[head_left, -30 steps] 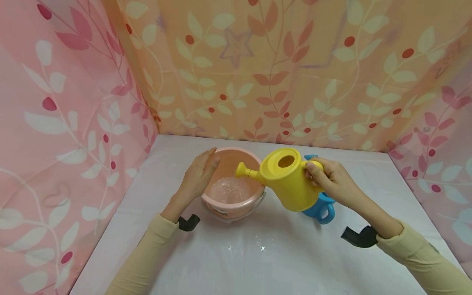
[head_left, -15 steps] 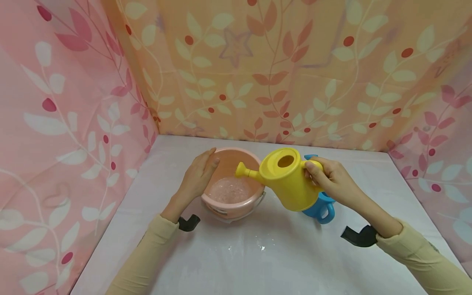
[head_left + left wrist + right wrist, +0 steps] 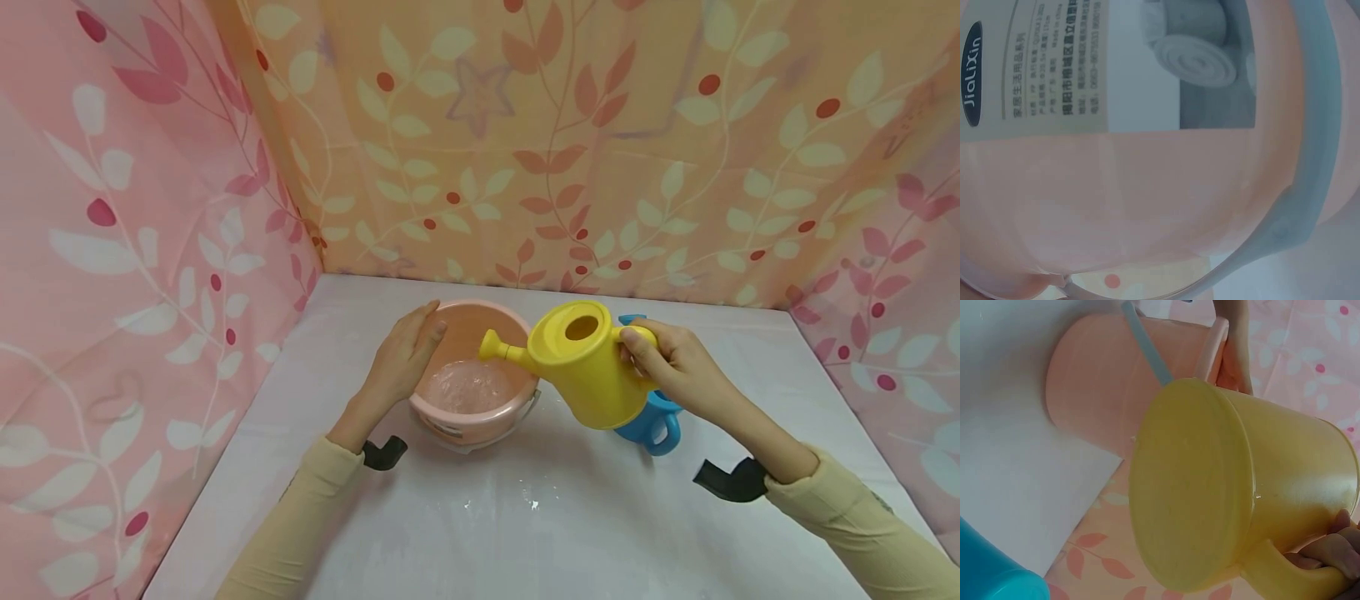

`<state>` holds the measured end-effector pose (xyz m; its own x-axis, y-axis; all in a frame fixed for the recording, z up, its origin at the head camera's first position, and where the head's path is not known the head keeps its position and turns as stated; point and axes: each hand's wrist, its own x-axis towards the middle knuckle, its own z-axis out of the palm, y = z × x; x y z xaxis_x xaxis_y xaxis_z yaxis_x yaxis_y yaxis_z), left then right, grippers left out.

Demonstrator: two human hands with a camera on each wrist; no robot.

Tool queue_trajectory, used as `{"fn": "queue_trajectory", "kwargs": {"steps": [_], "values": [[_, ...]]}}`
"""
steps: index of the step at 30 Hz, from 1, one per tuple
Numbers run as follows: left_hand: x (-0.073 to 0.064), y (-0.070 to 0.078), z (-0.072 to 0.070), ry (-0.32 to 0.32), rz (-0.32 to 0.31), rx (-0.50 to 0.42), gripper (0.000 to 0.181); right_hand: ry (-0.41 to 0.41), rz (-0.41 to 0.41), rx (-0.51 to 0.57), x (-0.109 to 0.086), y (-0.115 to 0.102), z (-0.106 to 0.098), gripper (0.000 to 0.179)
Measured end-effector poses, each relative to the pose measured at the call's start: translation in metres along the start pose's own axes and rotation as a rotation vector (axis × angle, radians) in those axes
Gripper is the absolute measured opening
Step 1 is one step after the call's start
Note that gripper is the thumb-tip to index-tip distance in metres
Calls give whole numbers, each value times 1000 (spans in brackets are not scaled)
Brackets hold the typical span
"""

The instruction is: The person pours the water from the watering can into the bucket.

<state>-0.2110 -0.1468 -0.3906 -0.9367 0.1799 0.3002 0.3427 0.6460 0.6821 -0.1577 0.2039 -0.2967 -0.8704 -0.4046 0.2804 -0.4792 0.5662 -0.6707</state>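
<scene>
My right hand [image 3: 678, 367] grips the handle of a yellow watering can [image 3: 592, 371], which is tilted left. Its spout points over a pink bucket [image 3: 472, 425], with the spout head above the opening. Rippling water [image 3: 472, 387] covers the bucket's bottom. Along the bucket's left rim rests my left hand [image 3: 405, 350], its fingers fairly straight and the thumb raised over the opening. A printed label [image 3: 1110, 69] and a grey carrying handle [image 3: 1319, 125] show on the bucket in the left wrist view. In the right wrist view the can's base [image 3: 1188, 487] faces the camera.
A blue watering can [image 3: 651, 427] stands on the white table behind the yellow one, partly hidden by it. Small water drops [image 3: 534, 505] lie on the tabletop [image 3: 480, 550] in front of the bucket. Leaf-patterned cloth [image 3: 480, 167] walls the back and sides.
Both hands and the yellow watering can stay almost still. In the bucket, the ripples on the water's surface shift from frame to frame.
</scene>
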Motion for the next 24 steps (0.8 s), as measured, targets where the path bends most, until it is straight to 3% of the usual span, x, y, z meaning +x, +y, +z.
{"fn": "queue_trajectory", "kwargs": {"steps": [24], "values": [[0,1,0,-3,-5,24,63,-4,2,4,1,1,0,19]]}}
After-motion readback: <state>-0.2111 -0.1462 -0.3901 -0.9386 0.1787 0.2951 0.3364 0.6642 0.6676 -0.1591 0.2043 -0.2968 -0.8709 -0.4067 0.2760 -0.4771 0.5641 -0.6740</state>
